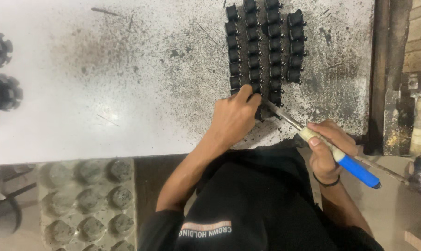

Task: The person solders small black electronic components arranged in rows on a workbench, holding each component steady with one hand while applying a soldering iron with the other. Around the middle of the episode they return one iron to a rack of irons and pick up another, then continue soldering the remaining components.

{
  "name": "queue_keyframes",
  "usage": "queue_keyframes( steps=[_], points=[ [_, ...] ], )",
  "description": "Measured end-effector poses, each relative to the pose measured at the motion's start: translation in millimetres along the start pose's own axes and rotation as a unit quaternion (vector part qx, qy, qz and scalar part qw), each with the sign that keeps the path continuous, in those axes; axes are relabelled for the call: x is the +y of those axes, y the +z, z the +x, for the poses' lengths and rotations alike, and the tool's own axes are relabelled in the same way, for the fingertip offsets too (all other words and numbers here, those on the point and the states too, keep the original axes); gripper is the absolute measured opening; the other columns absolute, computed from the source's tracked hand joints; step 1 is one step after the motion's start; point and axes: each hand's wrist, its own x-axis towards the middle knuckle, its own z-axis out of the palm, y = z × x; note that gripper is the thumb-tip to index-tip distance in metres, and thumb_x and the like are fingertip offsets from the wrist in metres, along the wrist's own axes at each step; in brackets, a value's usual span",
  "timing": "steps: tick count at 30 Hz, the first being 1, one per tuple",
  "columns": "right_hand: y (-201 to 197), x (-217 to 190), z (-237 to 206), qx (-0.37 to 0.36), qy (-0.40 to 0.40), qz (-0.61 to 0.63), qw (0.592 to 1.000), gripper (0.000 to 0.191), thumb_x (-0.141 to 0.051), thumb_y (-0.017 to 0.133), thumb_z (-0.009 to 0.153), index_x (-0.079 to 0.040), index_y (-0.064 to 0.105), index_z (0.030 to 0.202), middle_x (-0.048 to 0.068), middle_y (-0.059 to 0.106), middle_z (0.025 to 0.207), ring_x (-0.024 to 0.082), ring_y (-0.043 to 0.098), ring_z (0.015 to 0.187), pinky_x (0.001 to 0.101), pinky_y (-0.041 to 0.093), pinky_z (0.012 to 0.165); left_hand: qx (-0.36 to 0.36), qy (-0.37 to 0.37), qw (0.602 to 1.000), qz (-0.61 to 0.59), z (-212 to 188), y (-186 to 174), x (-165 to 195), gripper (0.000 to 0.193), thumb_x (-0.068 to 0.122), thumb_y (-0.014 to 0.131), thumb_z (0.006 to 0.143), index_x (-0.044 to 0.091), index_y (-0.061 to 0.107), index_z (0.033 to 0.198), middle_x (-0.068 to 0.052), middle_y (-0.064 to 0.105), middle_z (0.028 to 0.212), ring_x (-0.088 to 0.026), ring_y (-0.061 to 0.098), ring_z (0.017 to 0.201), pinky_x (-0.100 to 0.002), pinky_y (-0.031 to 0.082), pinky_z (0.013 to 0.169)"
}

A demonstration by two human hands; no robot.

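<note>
Right hand closed around blue-handled soldering iron, tip at nearest black component. Left hand fingers pinched on same component, on speckled table. Burn risk: fingers just beside tip. Beyond, component rows; nudge could topple them.

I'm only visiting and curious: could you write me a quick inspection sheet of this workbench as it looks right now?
Surface: white worktop, heavily speckled with dark grit toward the right.
Job's things: small black parts stand in four rows; a blue-handled tool points its metal tip at the nearest ones.
Clutter: dark toothed round pieces at the left edge; a dimpled tray below the worktop.
Grippers: left hand rests on the nearest parts; right hand grips the tool.
Cables: nothing seen.
Surroundings: wooden boards at right.
</note>
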Motion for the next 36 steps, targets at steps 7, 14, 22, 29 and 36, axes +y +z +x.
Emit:
queue_keyframes(
  steps=[7, 14, 22, 29, 36],
  points=[
    [-15, -2, 3, 0.092, 0.086, 0.201, 0.971, 0.032, -0.014, 0.062, 0.091, 0.011, 0.068, 0.109, 0.018, 0.07, 0.091, 0.022, 0.066, 0.07, 0.0307, 0.053, 0.064, 0.059, -0.016, 0.998, -0.018, -6, -19, 8, 0.009, 0.008, 0.073, 0.092, 0.007, 0.065, 0.098, -0.009, 0.055, 0.094, -0.028, 0.068, 0.077, -0.04, 0.055, 0.06],
    [-13, 7, -27, 0.034, 0.003, 0.051, 0.998, 0.035, -0.013, 0.062, 0.085, 0.014, 0.068, 0.105, 0.016, 0.066, 0.078, 0.015, 0.056, 0.057, 0.024, 0.04, 0.054, 0.023, 0.012, 1.0, -0.015, -26, -28, 18, 0.026, 0.003, 0.072, 0.086, 0.007, 0.071, 0.112, -0.007, 0.06, 0.1, -0.024, 0.07, 0.081, -0.037, 0.055, 0.058],
    [-8, -4, -27, 0.025, 0.019, 0.006, 0.999, 0.03, -0.012, 0.061, 0.089, 0.014, 0.067, 0.103, 0.02, 0.067, 0.082, 0.018, 0.059, 0.063, 0.0261, 0.044, 0.06, 0.012, -0.002, 0.999, -0.044, -27, -14, 14, 0.019, 0.006, 0.072, 0.085, 0.007, 0.07, 0.103, -0.007, 0.062, 0.099, -0.026, 0.071, 0.081, -0.038, 0.057, 0.06],
    [-7, -11, -21, -0.002, 0.016, -0.02, 1.0, 0.034, -0.01, 0.059, 0.082, 0.015, 0.067, 0.102, 0.019, 0.065, 0.077, 0.019, 0.059, 0.061, 0.0262, 0.044, 0.058, -0.052, -0.005, 0.998, -0.036, -24, -8, 12, 0.014, 0.007, 0.073, 0.085, 0.006, 0.069, 0.098, -0.01, 0.061, 0.094, -0.029, 0.07, 0.077, -0.041, 0.056, 0.059],
    [-6, -6, -27, 0.039, 0.068, 0.06, 0.995, 0.031, -0.009, 0.061, 0.087, 0.016, 0.069, 0.103, 0.021, 0.066, 0.082, 0.021, 0.058, 0.067, 0.0268, 0.043, 0.065, -0.036, -0.004, 0.997, -0.073, -27, -14, 15, 0.028, 0.005, 0.071, 0.084, 0.002, 0.072, 0.112, -0.011, 0.06, 0.097, -0.029, 0.069, 0.073, -0.039, 0.058, 0.06]
  ],
)
